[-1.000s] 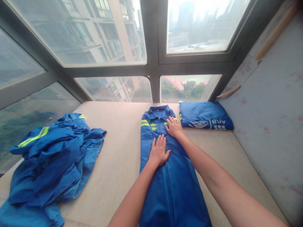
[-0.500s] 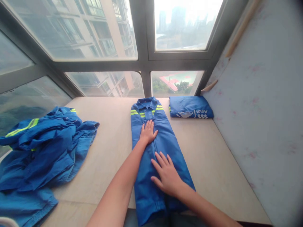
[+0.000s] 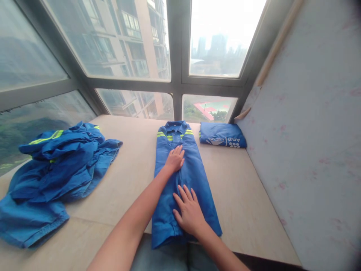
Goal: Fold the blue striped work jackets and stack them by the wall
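Observation:
A blue jacket (image 3: 194, 169) with yellow-green stripes near its collar lies folded into a long, narrow shape, collar toward the window. On its upper front rests my left hand (image 3: 175, 159), palm down. Lower on the cloth my right hand (image 3: 189, 214) lies with its fingers spread. Neither hand has cloth gripped in it. The jacket's bottom end reaches the near table edge.
A crumpled heap of blue clothing (image 3: 64, 162) lies on the pale table (image 3: 132, 177) at the left. A folded blue garment with white lettering (image 3: 222, 133) sits at the back right, beside the wall (image 3: 307, 150). Windows border the far side.
The camera view has shifted, showing more of the left heap. My right hand has slid slightly toward the jacket's bottom end. My left hand stays on the upper front.

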Demonstrator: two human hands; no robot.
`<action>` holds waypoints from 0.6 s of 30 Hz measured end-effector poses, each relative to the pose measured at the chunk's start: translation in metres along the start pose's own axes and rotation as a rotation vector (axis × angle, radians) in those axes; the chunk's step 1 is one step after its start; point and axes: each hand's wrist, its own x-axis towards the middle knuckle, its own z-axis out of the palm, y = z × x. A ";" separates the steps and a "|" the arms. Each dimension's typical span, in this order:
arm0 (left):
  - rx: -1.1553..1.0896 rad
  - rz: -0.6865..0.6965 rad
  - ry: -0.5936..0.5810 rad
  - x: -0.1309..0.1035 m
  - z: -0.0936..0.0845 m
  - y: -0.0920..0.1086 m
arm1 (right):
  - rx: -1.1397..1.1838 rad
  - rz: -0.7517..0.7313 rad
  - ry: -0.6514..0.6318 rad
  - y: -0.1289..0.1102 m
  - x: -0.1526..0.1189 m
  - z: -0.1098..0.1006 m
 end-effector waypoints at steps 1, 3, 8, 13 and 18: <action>-0.001 0.013 0.000 -0.012 -0.003 0.003 | -0.004 -0.007 0.010 0.000 0.000 0.001; -0.007 0.041 -0.004 -0.041 -0.004 0.008 | 0.000 -0.018 0.047 0.001 -0.001 0.004; -0.029 0.090 -0.078 -0.096 0.011 0.013 | 0.063 -0.119 0.130 -0.004 -0.024 -0.002; -0.029 0.084 -0.083 -0.101 0.018 0.012 | -0.053 -0.393 0.082 -0.006 -0.071 0.001; -0.026 0.084 -0.089 -0.098 0.015 0.012 | -0.189 -0.380 0.231 -0.001 -0.078 0.024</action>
